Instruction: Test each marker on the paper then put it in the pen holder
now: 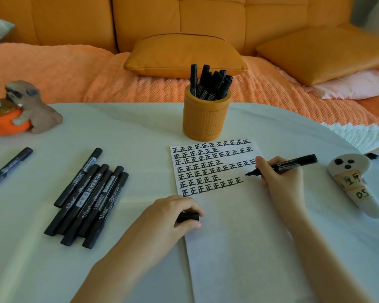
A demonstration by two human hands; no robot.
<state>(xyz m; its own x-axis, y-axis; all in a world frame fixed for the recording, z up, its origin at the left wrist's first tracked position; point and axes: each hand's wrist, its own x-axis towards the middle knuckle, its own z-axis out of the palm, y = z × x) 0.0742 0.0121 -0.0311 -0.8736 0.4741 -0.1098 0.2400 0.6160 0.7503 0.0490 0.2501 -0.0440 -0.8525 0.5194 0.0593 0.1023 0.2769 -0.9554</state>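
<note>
**Marker test in progress: tip at end of seventh row**

Right hand pinches an uncapped black felt marker, tip just past the last character of the row on the white paper sheet; left hand curls round the black cap and rests on the sheet's left edge; orange cylindrical pen holder stands beyond the sheet, already crowded; untested black markers lie in a pile to the left.

Risks, judged: wet ink smearing under the right palm; sheet slipping if the left hand lifts; holder tipping on a careless insertion.
</note>
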